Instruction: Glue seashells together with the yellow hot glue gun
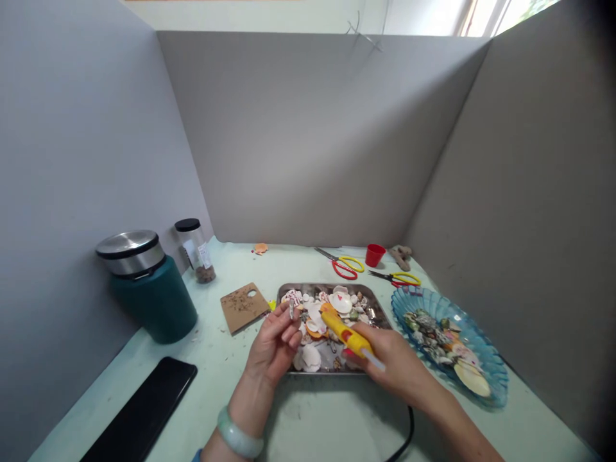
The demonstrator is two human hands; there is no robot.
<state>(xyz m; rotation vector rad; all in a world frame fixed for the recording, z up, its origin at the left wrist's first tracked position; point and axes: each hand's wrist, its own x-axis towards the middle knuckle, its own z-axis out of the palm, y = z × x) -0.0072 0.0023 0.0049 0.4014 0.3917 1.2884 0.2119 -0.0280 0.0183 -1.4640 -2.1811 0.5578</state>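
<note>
My left hand (275,343) is closed in a pinch on a small patterned shell (291,301), held up over the left part of a metal tray (373,301) filled with several shells. My right hand (397,366) is wrapped round a yellow glue gun (347,336) with a red trigger; its nozzle points left toward the held shell, and a white glue stick sticks out of its back end. A black cord (407,436) runs from the gun toward me. A pale green bangle sits on my left wrist.
A blue glass dish (491,385) with shells lies right of the tray. Two pairs of scissors (347,264), a red cup (375,255) and a brown piece lie at the back. Left: a cork board (243,307), a teal container (147,285), a jar (197,250), a black phone (144,410). Grey panels wall the table.
</note>
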